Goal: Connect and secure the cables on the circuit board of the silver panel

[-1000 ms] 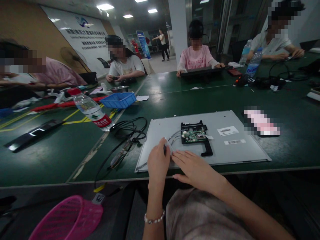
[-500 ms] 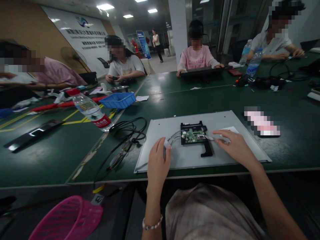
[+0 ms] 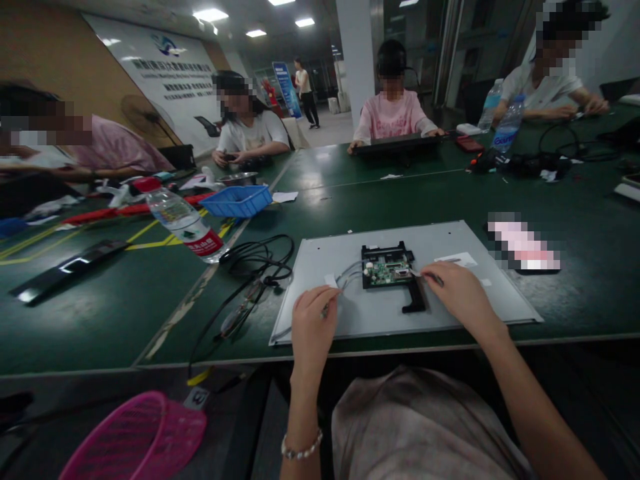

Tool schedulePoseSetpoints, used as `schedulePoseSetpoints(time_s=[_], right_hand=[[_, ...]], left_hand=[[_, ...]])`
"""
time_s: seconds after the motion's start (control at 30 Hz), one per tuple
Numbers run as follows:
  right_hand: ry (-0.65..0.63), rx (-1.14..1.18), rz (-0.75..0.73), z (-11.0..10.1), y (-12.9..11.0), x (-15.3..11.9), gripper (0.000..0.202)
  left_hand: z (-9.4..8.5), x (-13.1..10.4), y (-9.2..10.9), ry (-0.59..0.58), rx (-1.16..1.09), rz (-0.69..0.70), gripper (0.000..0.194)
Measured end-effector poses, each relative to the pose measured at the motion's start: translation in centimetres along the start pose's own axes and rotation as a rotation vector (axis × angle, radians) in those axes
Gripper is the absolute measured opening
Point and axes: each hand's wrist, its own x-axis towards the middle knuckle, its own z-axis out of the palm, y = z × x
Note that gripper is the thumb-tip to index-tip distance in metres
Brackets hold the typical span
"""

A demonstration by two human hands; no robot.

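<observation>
A flat grey panel (image 3: 350, 313) lies on the table in front of me. On it sits a green circuit board (image 3: 385, 270) in a black bracket (image 3: 414, 297). Thin grey cables (image 3: 350, 272) run from the board's left side toward my left hand (image 3: 314, 323), whose fingertips are pinched over the panel's left part; what they hold is hidden. From the right, my right hand (image 3: 465, 297) reaches in with thumb and finger closed on a small pale strip (image 3: 415, 272) at the board's right edge. A white paper piece (image 3: 331, 281) shows just behind my left fingers.
A white label (image 3: 457, 259) lies on the panel, with a phone (image 3: 525, 247) to its right. Leftward are a tangled black cable (image 3: 270, 257), a water bottle (image 3: 187, 223), a blue tray (image 3: 237, 200) and a pink basket (image 3: 145, 440) below the edge. Co-workers sit around the table.
My left hand has dropped slightly and its fingers have closed. The fingers of my right hand, spread before, have come together at the pale strip. A person in the background has shifted left.
</observation>
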Motion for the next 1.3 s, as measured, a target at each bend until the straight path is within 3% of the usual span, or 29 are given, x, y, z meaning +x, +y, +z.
schedulePoseSetpoints(time_s=[0.2,0.27,0.37,0.57,0.77,0.87,0.9,1.0,1.1,1.3], right_hand=[[0.194,-0.174,0.074,-1.1,0.9,-0.7,0.025],[0.212,-0.229,0.103,-1.3,1.3,-1.0,0.025],[0.168,-0.258,0.137,-1.3,1.9,-1.4,0.026],[0.175,-0.163,0.14,-0.5,2.4,-1.9,0.031],[0.188,-0.025,0.068,-0.3,2.3,-1.8,0.029],[0.155,-0.006,0.019,0.0,2.4,-1.8,0.029],[0.139,-0.009,-0.003,0.1,2.4,-1.8,0.029],[0.089,-0.024,-0.069,0.5,2.7,-1.9,0.03],[0.064,-0.033,-0.081,0.8,2.9,-2.0,0.031],[0.023,-0.035,-0.056,1.0,3.2,-2.0,0.034]], left_hand=[[-1.6,1.3,-0.4,0.228,0.034,0.008,0.02],[-1.6,1.4,-1.0,0.21,0.07,0.011,0.021],[-1.1,1.0,-2.0,0.088,0.122,-0.007,0.021],[-0.4,0.5,-2.5,-0.026,0.18,-0.106,0.023],[-0.5,0.5,-2.4,0.019,0.114,-0.143,0.029],[-0.3,1.5,-1.2,0.041,0.13,-0.122,0.03],[-0.1,2.2,-0.5,0.018,0.14,-0.091,0.027],[0.6,5.3,2.2,-0.242,0.204,0.082,0.025],[2.0,9.2,4.2,-0.422,0.319,0.221,0.026],[5.5,14.5,3.9,-0.61,0.457,0.309,0.028]])
